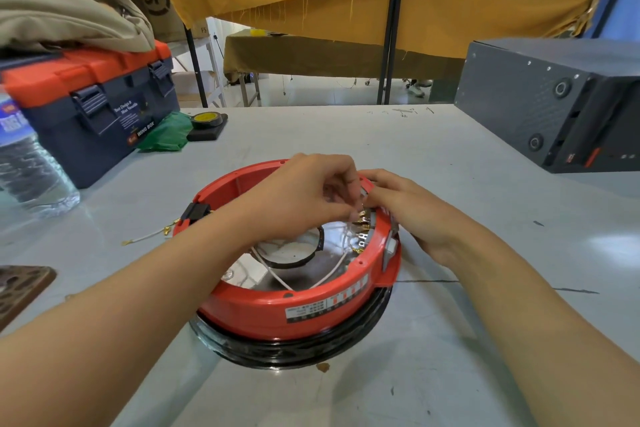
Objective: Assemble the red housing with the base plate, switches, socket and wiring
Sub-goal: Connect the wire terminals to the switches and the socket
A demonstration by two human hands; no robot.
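The round red housing (pixel 263 308) lies upside down on a black ring in the middle of the table. Inside it a shiny base plate (pixel 249 270) shows, with white wires (pixel 332 270) looped across it. My left hand (pixel 304 198) reaches over the housing and pinches a brass wire terminal (pixel 362 215) at the switch block (pixel 367 236) on the right inner wall. My right hand (pixel 401 201) rests on the outer right rim with its fingers curled over the edge beside the switches. A black socket (pixel 197 211) sits in the left wall, and a loose white wire (pixel 145 237) trails from it.
A blue and orange toolbox (pixel 93 107) with cloth on it stands at the back left, next to a plastic water bottle (pixel 27 163). A green bag (pixel 166 135) and a tape roll (pixel 207 120) lie behind the housing. A dark grey machine case (pixel 554 107) fills the back right.
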